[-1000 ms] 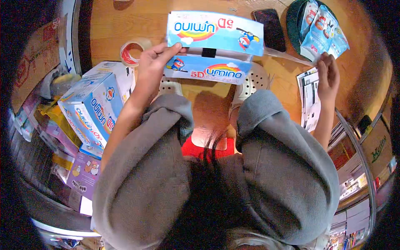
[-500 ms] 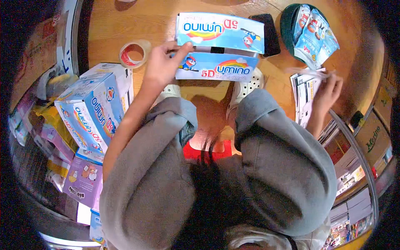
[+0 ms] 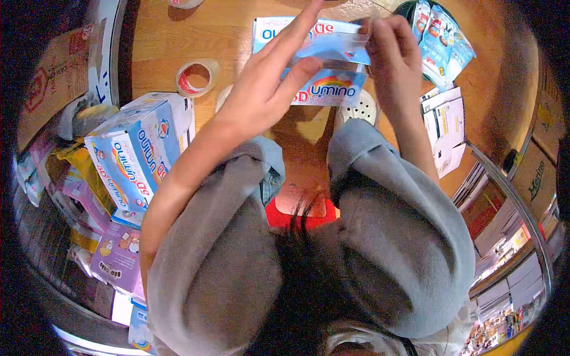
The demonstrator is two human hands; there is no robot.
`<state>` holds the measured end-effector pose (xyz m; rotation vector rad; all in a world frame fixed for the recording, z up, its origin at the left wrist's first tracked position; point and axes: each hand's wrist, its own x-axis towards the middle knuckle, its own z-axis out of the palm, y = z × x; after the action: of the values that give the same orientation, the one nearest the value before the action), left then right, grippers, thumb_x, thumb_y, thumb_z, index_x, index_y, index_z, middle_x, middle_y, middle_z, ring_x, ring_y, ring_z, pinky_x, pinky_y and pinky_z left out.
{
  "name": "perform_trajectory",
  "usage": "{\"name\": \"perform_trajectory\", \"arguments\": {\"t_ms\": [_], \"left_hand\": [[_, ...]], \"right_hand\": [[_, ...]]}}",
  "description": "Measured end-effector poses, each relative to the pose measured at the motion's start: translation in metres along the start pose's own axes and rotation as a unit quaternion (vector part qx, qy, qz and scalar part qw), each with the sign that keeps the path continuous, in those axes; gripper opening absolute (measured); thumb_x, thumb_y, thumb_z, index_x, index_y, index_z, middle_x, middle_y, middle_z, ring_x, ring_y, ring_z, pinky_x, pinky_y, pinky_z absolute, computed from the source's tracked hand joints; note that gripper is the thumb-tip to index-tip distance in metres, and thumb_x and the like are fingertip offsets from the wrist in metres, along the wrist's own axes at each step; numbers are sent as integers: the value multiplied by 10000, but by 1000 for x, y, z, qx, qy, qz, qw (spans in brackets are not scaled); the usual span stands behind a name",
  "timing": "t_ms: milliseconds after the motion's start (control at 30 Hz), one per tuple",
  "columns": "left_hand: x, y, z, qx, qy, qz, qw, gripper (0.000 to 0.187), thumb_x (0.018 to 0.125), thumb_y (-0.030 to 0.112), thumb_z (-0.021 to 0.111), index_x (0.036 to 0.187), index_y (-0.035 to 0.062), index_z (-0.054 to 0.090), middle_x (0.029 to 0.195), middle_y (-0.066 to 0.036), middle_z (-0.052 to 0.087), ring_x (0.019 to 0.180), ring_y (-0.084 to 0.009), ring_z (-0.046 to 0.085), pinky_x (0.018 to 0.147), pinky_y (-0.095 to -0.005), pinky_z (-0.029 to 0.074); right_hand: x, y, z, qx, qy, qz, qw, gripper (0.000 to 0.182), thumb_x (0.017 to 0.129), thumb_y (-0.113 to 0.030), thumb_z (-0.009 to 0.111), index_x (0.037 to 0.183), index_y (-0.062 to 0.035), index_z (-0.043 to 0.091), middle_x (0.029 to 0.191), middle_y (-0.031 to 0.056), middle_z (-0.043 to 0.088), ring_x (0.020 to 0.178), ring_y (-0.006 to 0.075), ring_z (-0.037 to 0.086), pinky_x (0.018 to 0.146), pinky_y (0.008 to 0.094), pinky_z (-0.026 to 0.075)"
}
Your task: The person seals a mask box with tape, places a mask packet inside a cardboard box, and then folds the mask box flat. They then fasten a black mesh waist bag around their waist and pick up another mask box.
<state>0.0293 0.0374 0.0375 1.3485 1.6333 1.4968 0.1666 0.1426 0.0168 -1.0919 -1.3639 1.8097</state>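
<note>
The printed blue box (image 3: 333,92) sits at the far centre, beyond our knees, though we cannot tell whether it rests fully on the wooden floor (image 3: 157,50). Our left hand (image 3: 267,89) lies across its left part, fingers stretched and thumb spread, apparently pressing rather than gripping. Our right hand (image 3: 395,50) is at its right end with fingers curled; blur hides whether they pinch the clear strip (image 3: 341,44), seemingly tape, across the far panel.

We judge the strip the weak point: a slack or slanted pull could crease it, or its sticky side could catch our fingers. If our left hand slips, the two panels could part along the gap between them, or the box could twist under a one-sided tug. A backward jerk of our right arm could brush the papers (image 3: 445,121) to the right, while a sweep farther right could knock the blue packets (image 3: 442,44).
</note>
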Motion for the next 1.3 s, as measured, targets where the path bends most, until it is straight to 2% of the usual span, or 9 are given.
{"name": "perform_trajectory", "arguments": {"t_ms": [133, 267, 533, 733, 800, 867, 1000, 1133, 1300], "left_hand": [[28, 8, -19, 36, -104, 16, 994, 498, 857, 95, 498, 1310, 61, 294, 1333, -163, 324, 1223, -242, 345, 976, -319, 299], [44, 9, -24, 3, -109, 62, 992, 315, 859, 76, 484, 1159, -20, 485, 1142, -183, 522, 1081, -263, 500, 868, -306, 404], [45, -19, -54, -60, 143, -234, 960, 389, 905, 248, 423, 1214, 12, 447, 1165, -176, 486, 1088, -251, 467, 905, -356, 375], [21, -11, 1, 30, -23, -86, 996, 386, 827, 235, 528, 1168, 59, 481, 984, -116, 531, 844, -246, 527, 752, -361, 424], [23, -13, 25, 203, 36, 136, 969, 404, 801, 236, 555, 1160, 64, 487, 935, -95, 553, 850, -259, 531, 783, -375, 410], [24, 0, 35, 214, -1, 54, 975, 479, 863, 309, 434, 1254, 45, 348, 1153, -154, 395, 1069, -247, 370, 898, -384, 312], [27, 15, 33, 190, -11, 45, 981, 500, 881, 316, 382, 1283, 45, 256, 1222, -153, 276, 1130, -256, 263, 938, -378, 228], [44, 16, 15, 98, -10, 24, 995, 524, 899, 323, 330, 1311, 45, 163, 1291, -152, 158, 1192, -265, 157, 978, -371, 144], [79, 15, -18, -63, 8, -49, 997, 557, 921, 332, 265, 1346, 45, 46, 1377, -150, 9, 1269, -276, 24, 1027, -363, 38]], "right_hand": [[-3, 0, 43, 72, -90, 13, 993, 154, 859, -161, 497, 938, -33, 527, 848, 30, 558, 754, 90, 523, 657, 197, 414], [-3, 4, 55, 190, -117, 106, 969, 257, 858, -219, 503, 953, 15, 551, 854, 44, 586, 763, 129, 561, 690, 236, 450], [1, 6, 40, 218, -153, 152, 952, 406, 895, -357, 387, 1068, -5, 489, 1095, 114, 515, 947, 184, 520, 844, 322, 393], [-14, -1, 62, 415, -152, 236, 866, 516, 910, -432, 286, 1280, -77, 345, 1267, 109, 426, 1168, 224, 406, 958, 371, 333], [-7, -10, 70, 373, -99, 140, 912, 527, 908, -450, 261, 1293, -98, 333, 1292, 101, 398, 1197, 228, 372, 973, 383, 316], [-1, -18, 75, 330, -46, 44, 942, 537, 907, -467, 237, 1307, -119, 321, 1318, 93, 369, 1226, 232, 338, 988, 394, 299], [-5, -34, 74, 394, -98, -19, 914, 485, 924, -362, 283, 1337, -109, 253, 1357, 125, 295, 1252, 216, 279, 1012, 325, 238], [-13, -55, 113, 200, 4, -28, 979, 507, 922, -383, 305, 1314, -64, 278, 1334, 108, 331, 1226, 201, 319, 1006, 336, 256], [-13, -50, 123, 164, -49, -70, 983, 499, 922, -393, 272, 1313, -84, 289, 1329, 104, 342, 1219, 217, 334, 1002, 368, 267]]}}
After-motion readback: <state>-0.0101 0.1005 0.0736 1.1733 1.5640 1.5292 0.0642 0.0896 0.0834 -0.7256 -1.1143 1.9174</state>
